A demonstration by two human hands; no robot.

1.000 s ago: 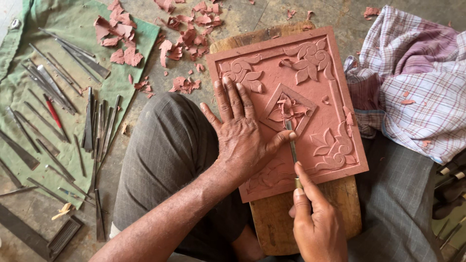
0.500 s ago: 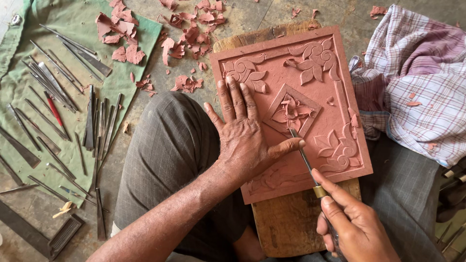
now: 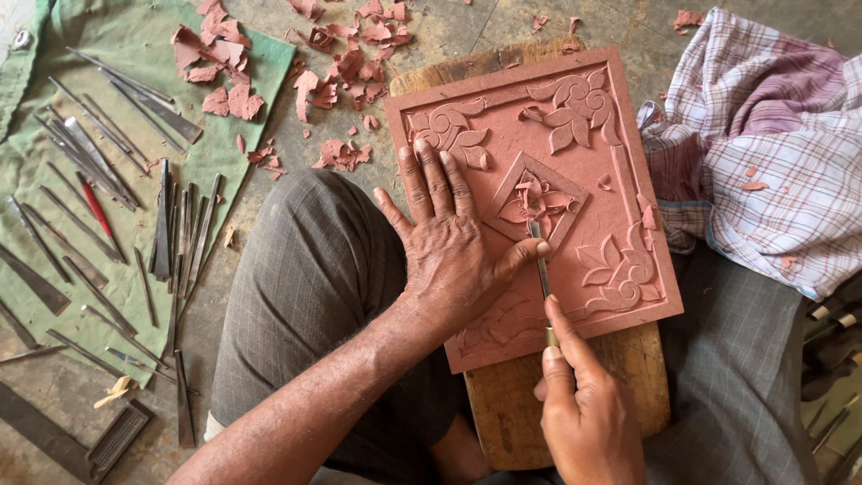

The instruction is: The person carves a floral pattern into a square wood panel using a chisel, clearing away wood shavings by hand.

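My left hand (image 3: 449, 251) lies flat on the square red clay relief tile (image 3: 539, 198) at centre frame; my right hand (image 3: 584, 404) grips a thin metal carving tool (image 3: 541, 269), 4 corner leaves done, centre flower unfinished.

Bare forearms, grey striped trousers (image 3: 305, 269)

There was one red carved tile (image 3: 575, 162) on one wooden board (image 3: 575, 395). Two hands worked at it: the left hand (image 3: 449, 260) and the right hand (image 3: 588, 418), with one chisel (image 3: 541, 274) between them. One green cloth (image 3: 126, 144) carried well over twenty metal tools (image 3: 171, 224), too crowded to count exactly, one with a red handle (image 3: 93, 207). One checked cloth (image 3: 763, 144) lay beside the tile. Red chips (image 3: 341, 54) were many, beyond counting.
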